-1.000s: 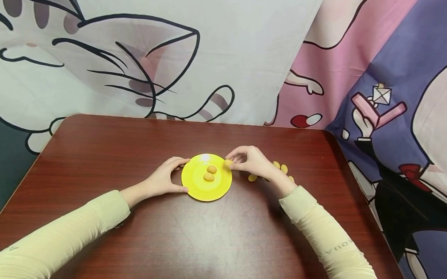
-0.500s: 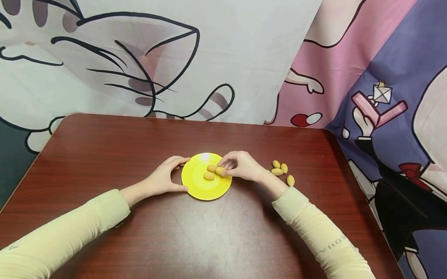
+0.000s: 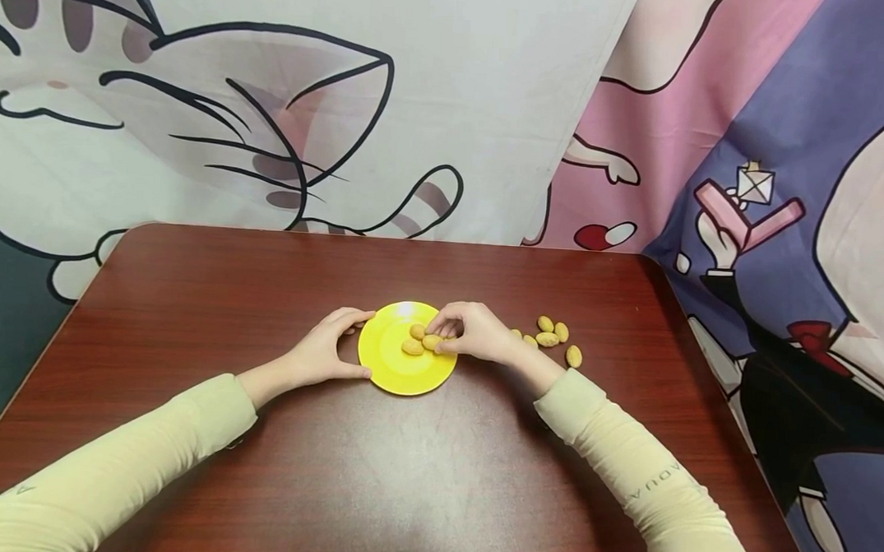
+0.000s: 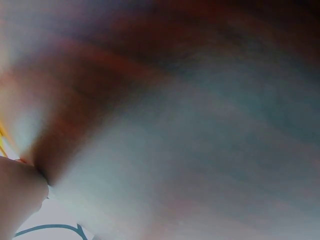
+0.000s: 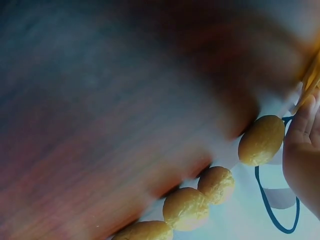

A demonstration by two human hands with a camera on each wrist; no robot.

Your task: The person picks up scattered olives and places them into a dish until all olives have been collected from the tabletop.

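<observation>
Clearly, yellow plate [image 3: 406, 372], lettered right sleeve [image 3: 644, 482].

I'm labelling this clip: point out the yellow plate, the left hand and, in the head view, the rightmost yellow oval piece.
Yellow plate [image 3: 408, 376], head view: bare surface nearer the person.
Left hand [image 3: 322, 353], head view: its back.
Rightmost yellow oval piece [image 3: 574, 357], head view: middle of its top.

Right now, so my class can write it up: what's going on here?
A person's left hand holds a yellow plate by its rim. Their right hand pinches a small oval yellow piece over the plate, beside two similar pieces. More pieces lie on the table to the right.
</observation>
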